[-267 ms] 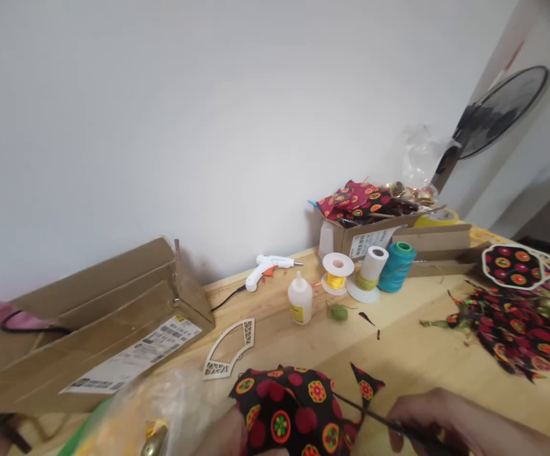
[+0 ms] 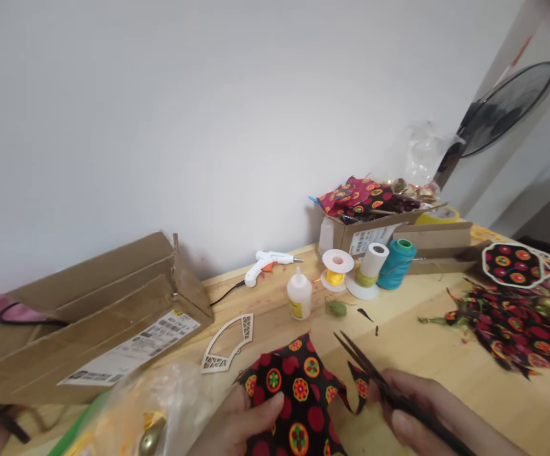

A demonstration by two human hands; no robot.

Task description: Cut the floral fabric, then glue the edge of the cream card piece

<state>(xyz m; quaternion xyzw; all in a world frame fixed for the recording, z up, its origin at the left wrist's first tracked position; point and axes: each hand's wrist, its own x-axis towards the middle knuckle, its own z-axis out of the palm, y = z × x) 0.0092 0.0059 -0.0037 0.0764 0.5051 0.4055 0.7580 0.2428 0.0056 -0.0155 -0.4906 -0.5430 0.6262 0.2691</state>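
I see the cloth (image 2: 298, 392), black with red and orange dots, raised just over the near edge of the tabletop (image 2: 427, 354), low in the middle of my view. My left hand (image 2: 237, 424) comes up from the bottom edge, palm toward me, thumb laid flat across the cloth's face and the other fingers hidden behind it, so that grip is pinched on the cloth. My right hand (image 2: 417, 405) enters from the lower right, knuckles up, fingers curled tight around the handles of the scissors (image 2: 374, 373). The dark blades point up and left and stand slightly apart, their tips just beside the cloth's right edge, where a small flap hangs; I cannot tell whether they touch it.

Beyond the cloth lies a pale fretwork piece (image 2: 227, 345), and past it a glue bottle (image 2: 299, 294) and a white glue gun (image 2: 268, 263) near the wall. To the right of the bottle stand three spools (image 2: 367, 269): yellow, white and teal. Behind them sits a small box (image 2: 365, 231) heaped with the same print. A flat carton (image 2: 94, 316) lies at far left. Scraps (image 2: 512, 329) of cloth spread over the right end of the tabletop.
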